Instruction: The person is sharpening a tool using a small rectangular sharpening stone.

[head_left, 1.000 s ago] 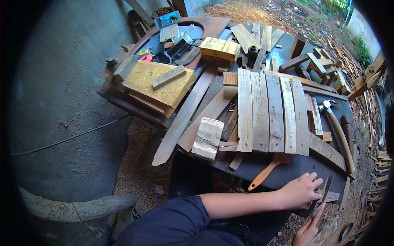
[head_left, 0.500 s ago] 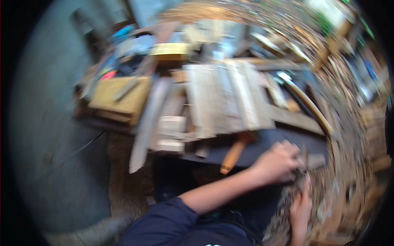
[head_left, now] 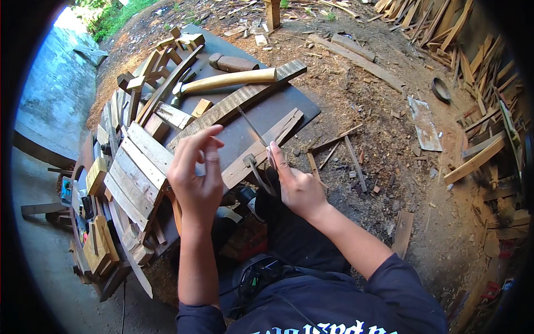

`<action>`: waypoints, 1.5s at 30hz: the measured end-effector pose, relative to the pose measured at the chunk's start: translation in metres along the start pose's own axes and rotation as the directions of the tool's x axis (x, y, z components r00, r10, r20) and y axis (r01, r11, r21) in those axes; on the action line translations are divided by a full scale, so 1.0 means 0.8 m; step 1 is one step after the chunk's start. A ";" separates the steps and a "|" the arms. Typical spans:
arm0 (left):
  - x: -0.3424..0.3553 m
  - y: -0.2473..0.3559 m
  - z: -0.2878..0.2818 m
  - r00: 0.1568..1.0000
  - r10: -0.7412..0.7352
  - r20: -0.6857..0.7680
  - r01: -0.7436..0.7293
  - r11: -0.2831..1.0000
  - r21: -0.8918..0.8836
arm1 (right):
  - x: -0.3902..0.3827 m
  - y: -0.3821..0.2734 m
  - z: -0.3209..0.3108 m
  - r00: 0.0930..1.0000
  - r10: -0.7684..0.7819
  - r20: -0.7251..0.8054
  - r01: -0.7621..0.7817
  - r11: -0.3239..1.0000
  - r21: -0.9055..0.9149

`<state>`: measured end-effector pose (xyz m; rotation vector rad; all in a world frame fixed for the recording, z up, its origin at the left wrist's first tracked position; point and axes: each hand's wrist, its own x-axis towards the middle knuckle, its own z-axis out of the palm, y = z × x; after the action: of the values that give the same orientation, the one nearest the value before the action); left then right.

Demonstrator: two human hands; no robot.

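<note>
Tool-handling step: right hand pinches a thin strip — apparently a blade; left hand loosely spread, empty. Next move calls for steady alignment with the plank.

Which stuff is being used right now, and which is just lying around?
Seems in use:
- thin tool, in the right hand
- pale board beneath it
- what looks like a clamp on that board

Seems just lying about:
- hammer
- slatted panel
- wood scraps on the ground
</note>
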<state>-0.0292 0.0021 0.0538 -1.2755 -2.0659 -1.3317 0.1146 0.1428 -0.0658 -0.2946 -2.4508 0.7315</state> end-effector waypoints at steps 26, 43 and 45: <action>0.084 -0.017 0.159 0.786 -0.001 0.618 -0.176 0.958 0.226 | -0.120 0.069 -0.037 0.940 0.334 -0.067 -0.313 0.924 0.219; 0.091 -0.026 0.171 0.770 -0.045 0.636 -0.105 0.975 0.196 | -0.125 0.055 -0.048 0.956 0.291 -0.040 -0.273 0.930 0.244; 0.091 -0.026 0.171 0.768 -0.032 0.640 -0.115 0.976 0.187 | -0.127 0.053 -0.049 0.948 0.318 -0.009 -0.307 0.920 0.246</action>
<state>-0.0637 0.1522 0.0275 -1.8405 -2.5049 -0.6475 0.2221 0.1593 -0.1080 -0.6104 -2.2621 1.1347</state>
